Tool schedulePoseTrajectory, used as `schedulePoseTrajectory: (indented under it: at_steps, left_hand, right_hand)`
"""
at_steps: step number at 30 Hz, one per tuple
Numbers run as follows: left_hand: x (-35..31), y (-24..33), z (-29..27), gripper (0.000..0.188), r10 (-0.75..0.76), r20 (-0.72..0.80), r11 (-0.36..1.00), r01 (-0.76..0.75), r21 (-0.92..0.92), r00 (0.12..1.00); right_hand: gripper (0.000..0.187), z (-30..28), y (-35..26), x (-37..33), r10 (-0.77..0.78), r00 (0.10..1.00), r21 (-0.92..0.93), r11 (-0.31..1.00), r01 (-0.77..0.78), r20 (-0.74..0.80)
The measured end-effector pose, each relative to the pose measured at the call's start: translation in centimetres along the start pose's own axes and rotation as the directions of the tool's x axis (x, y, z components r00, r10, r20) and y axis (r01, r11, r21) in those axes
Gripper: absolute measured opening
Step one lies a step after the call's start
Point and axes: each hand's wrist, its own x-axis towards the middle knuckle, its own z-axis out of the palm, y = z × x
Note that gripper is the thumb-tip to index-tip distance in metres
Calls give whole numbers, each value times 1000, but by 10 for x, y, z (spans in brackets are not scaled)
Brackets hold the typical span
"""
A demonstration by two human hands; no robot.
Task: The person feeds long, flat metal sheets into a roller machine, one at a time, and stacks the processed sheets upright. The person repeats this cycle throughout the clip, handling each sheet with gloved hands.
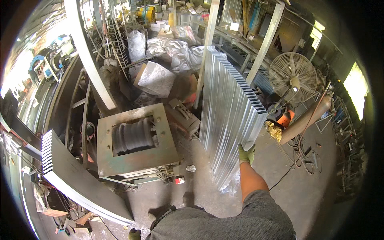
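My right hand (247, 155), in a greenish work glove, is stretched forward to the near edge of a tall stack of shiny metal profiles (224, 120). Its thumb and fingers grip that edge, though the fingertips are partly hidden. The stack stands upright, leaning slightly, with a row of narrow dark-edged ends along its top. At the bottom rim, my left hand (135, 234) shows only as a small gloved part; its fingers are too cut off to read. Beside it, on the left, a second stack of pale metal profiles (82, 186) stands tilted.
A greenish metal machine frame (138, 162) with a dark grooved roller (133, 136) stands between the stacks. Behind it lie white sacks (180, 52) and a cardboard sheet (157, 79). A large fan (293, 77), a thick tube (306, 120) and loose cables (300, 156) occupy the right side.
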Motion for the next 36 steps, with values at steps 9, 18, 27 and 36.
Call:
schedulePoseTrajectory:
  at_steps: [9, 18, 27, 36]
  left_hand:
    - [-47, 21, -5, 59, -138, -38, 971, 143, 191, 990]
    - [-83, 100, 40, 74, -10, -28, 998, 8, -58, 1000]
    - [-134, 101, 84, 77, 4, 79, 989, 8, -149, 997]
    - [-192, 101, 56, 89, 225, -169, 950, -255, -180, 960]
  right_hand:
    - [136, -1, -7, 48, -26, 999, 267, 963, 14, 41]
    - [82, 15, 41, 79, -272, 956, 329, 917, 224, 108]
    - [83, -63, 56, 23, -457, 832, 295, 880, 371, 316]
    - [64, -141, -124, -144, -837, 471, 904, 394, 164, 279]
